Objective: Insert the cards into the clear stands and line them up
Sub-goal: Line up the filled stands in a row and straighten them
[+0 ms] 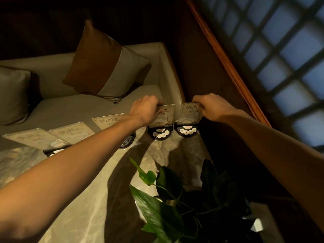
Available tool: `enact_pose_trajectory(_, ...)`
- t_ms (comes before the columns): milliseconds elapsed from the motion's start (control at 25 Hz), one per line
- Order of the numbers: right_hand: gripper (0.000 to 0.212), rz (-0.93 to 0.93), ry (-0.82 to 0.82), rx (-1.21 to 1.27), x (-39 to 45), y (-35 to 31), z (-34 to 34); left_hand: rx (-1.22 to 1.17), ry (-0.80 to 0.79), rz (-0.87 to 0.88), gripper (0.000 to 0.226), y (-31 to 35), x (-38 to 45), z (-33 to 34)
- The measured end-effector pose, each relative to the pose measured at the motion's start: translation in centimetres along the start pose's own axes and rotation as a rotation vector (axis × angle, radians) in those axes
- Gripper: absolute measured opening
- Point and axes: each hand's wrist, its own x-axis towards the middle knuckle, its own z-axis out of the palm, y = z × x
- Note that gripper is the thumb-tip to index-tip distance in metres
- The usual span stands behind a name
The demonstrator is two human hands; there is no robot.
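Note:
Several clear card stands on black round bases run in a row along the far edge of a marble table [73, 199]. My left hand [146, 108] grips the top of the stand with card 10 [164, 116]. My right hand [213, 107] grips the top right of the stand with card 09 [190, 114], the last at the right end. Both stands are upright on their bases [160, 134], side by side and nearly touching. Left of my left arm stand three more: one [108, 121] partly hidden by the arm, card 06 [71, 133] and card 02 [33, 138].
A leafy green plant [168, 199] sits near me on the table's right part. Beyond the table is a grey sofa [78, 106] with a brown-and-grey cushion [105, 67]. A wooden wall and a lattice window [284, 50] close off the right side.

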Motion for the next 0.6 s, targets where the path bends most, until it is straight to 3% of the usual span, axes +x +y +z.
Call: enact_pose_trajectory(600, 0.024, -0.017, 0.016, 0.019, 1.3, -0.7, 0.5, -0.122, -0.046, -0.043, 0.021, -1.0, 1.0, -1.0)
